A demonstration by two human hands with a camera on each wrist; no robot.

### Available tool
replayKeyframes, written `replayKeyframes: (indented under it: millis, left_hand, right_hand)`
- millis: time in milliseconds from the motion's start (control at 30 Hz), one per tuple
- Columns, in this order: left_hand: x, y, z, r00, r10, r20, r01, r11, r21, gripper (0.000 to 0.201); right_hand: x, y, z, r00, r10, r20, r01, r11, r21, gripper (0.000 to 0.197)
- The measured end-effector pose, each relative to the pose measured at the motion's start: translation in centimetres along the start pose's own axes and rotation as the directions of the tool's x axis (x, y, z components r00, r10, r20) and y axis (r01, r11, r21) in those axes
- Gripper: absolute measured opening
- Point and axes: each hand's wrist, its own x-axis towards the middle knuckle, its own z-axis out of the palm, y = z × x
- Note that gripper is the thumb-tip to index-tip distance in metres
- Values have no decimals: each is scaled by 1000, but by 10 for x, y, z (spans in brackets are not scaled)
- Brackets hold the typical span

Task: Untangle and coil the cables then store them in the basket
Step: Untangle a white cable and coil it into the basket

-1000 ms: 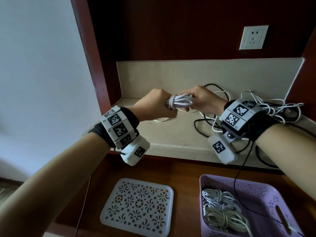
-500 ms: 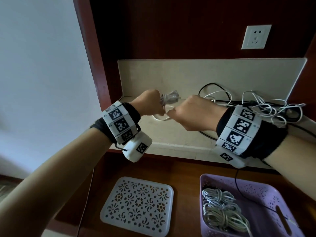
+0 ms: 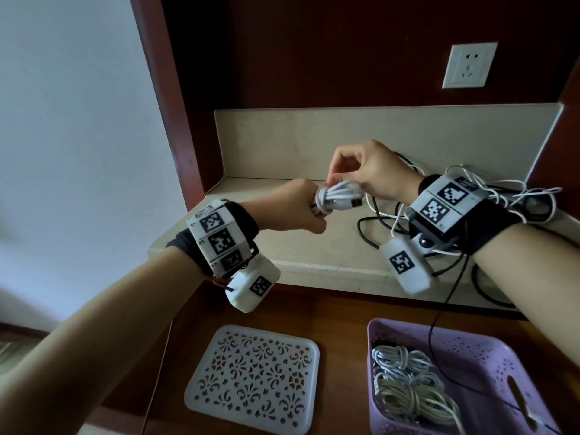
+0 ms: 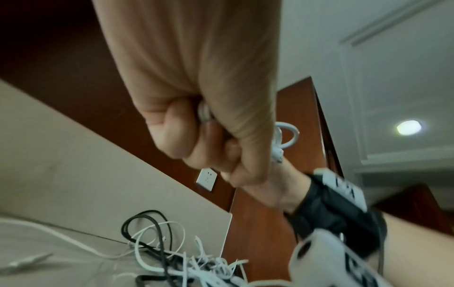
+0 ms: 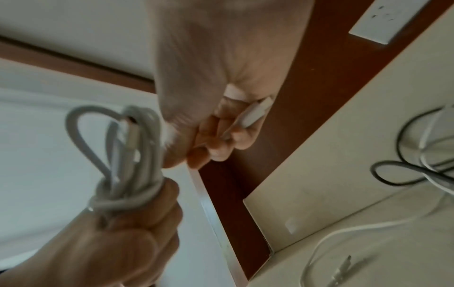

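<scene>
My left hand [image 3: 295,208] is fisted round one end of a coiled white cable [image 3: 339,199], held above the beige shelf. The coil's loops stick out of that left hand [image 5: 137,219] as a bundle of white cable [image 5: 125,155] with one turn wrapped round its waist. My right hand [image 3: 370,174] sits just above the bundle and pinches the cable's free end, a white plug [image 5: 255,112], in its fingertips. A USB plug [image 3: 447,203] pokes out of the coil's right side. The purple basket [image 3: 489,350] at lower right holds coiled white cables [image 3: 408,384].
A tangle of black and white cables [image 3: 489,196] lies on the shelf [image 3: 314,252] behind my right wrist. A loose white cable [image 5: 343,233] lies on the shelf too. A white perforated lid [image 3: 254,378] rests on the wooden surface left of the basket. A wall socket [image 3: 469,65] is up right.
My right hand has risen from in front of the coil to above it, carrying the cable's end over the bundle. The left hand keeps its grip and has dropped slightly.
</scene>
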Motion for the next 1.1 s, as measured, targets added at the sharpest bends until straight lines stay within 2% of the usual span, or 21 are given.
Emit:
replayKeyframes:
  millis: [67, 133, 233, 300, 400, 433, 500, 567, 633, 700, 733, 767, 833, 867, 900, 933, 967, 1033, 1100]
  left_hand:
    - [1, -2, -2, 995, 17, -95, -29, 992, -125, 39]
    - [2, -3, -3, 986, -5, -165, -37, 967, -251, 39]
    - [5, -4, -3, 977, -95, -191, -7, 880, -474, 39]
    - [11, -7, -4, 959, -193, -207, 40, 818, -574, 40]
    - [19, -11, -6, 934, -295, -200, 108, 769, -630, 38]
    - [21, -12, -7, 931, -316, -183, 133, 761, -635, 36]
    - [24, -14, -7, 920, -358, -161, 185, 757, -627, 32]
    - [26, -18, -7, 896, -407, -181, 234, 776, -586, 29]
    - [27, -21, -9, 889, -416, -191, 273, 817, -508, 25]
    - [27, -22, -13, 907, -397, -140, 308, 853, -421, 26]
    - [26, -21, -14, 919, -381, -102, 324, 877, -355, 27]
    - [26, -19, -15, 928, -366, -63, 339, 905, -256, 29]
    - [28, -13, -13, 941, -339, 16, 339, 940, -17, 30]
    - [28, -9, -11, 941, -334, 62, 330, 941, 74, 31]
    - [27, -5, -9, 934, -339, 111, 322, 936, 145, 32]
    - [26, -3, -8, 927, -339, 159, 306, 931, 201, 31]
    - [24, -1, -7, 923, -325, 206, 276, 932, 234, 29]
    - [21, -1, -6, 930, -245, 274, 185, 956, 226, 28]
    - [16, 1, -7, 943, -147, 300, 87, 975, 205, 33]
  right_hand:
    - [-2, 5, 2, 997, 75, -4, -74, 987, 141, 29]
    - [-3, 7, 8, 993, 115, -25, -105, 960, 259, 25]
    - [-2, 8, 17, 991, 126, -51, -106, 950, 295, 20]
    - [-2, 8, 21, 981, 179, -75, -154, 953, 260, 21]
    - [0, 7, 26, 956, 276, -94, -257, 950, 177, 13]
    - [1, 6, 28, 953, 284, -106, -272, 956, 114, 13]
    - [1, 2, 29, 962, 236, -139, -253, 960, -123, 12]
    - [-4, -8, 31, 984, 109, -141, -161, 882, -443, 14]
    - [-8, -15, 32, 996, -14, -86, -49, 726, -686, 17]
    - [-10, -20, 33, 990, -139, 28, 104, 574, -812, 14]
    - [-10, -23, 32, 972, -209, 111, 207, 526, -825, 15]
    - [-9, -25, 30, 933, -287, 216, 334, 472, -816, 20]
    - [-4, -26, 26, 796, -445, 410, 562, 290, -775, 23]
    - [0, -27, 23, 741, -487, 463, 617, 220, -755, 18]
    - [4, -26, 18, 725, -492, 483, 640, 221, -736, 12]
    - [8, -25, 12, 733, -499, 463, 640, 274, -718, 10]
    - [10, -25, 5, 771, -479, 420, 614, 381, -691, 8]
    - [10, -20, -6, 886, -367, 285, 463, 648, -605, 5]
    - [8, -13, -12, 957, -214, 196, 284, 831, -479, 12]
